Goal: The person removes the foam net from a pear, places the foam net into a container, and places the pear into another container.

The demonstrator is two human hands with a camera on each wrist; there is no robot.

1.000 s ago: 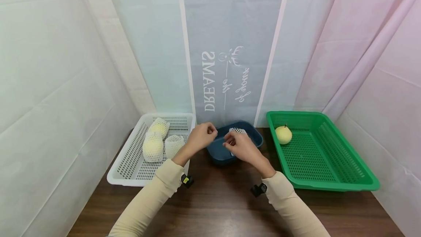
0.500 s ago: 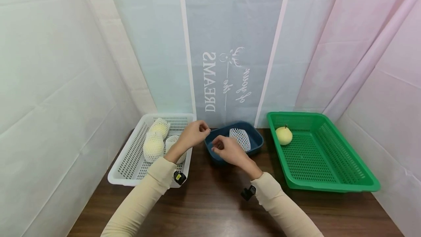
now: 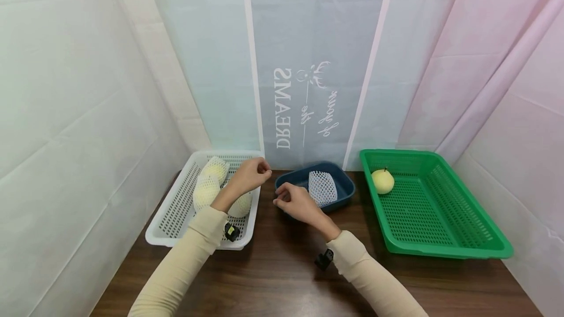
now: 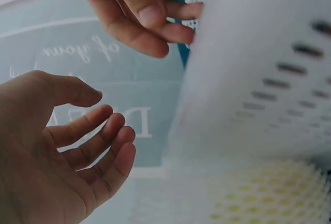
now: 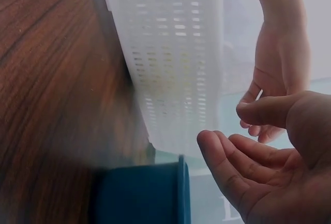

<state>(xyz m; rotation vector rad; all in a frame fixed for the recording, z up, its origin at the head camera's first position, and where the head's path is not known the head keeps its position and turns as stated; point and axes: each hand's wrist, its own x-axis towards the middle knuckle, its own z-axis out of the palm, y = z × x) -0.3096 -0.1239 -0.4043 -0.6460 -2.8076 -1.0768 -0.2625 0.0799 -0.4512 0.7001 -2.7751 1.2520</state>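
Observation:
My left hand (image 3: 248, 176) hovers over the right side of the white basket (image 3: 164, 224), its fingers loosely curled around nothing. Under and beside it lie pears in white foam nets, one wrapped pear (image 3: 206, 192) at the left and another wrapped pear (image 3: 240, 205) partly covered by the wrist. My right hand (image 3: 299, 202) is above the left front of the dark blue bin (image 3: 296, 178), thumb and fingers apart and nothing between them. An unfilled-looking foam net (image 3: 322, 188) lies in that bin. Both wrist views show bare palms with relaxed fingers.
A green basket (image 3: 423, 209) stands at the right with one unwrapped pear (image 3: 383, 181) by its left wall. All containers sit on a dark wooden table (image 3: 282, 278), backed by a printed curtain (image 3: 308, 23).
Both hands have moved left, the left one from beside the blue bin to over the white basket. The right hand has uncovered the foam net in the bin.

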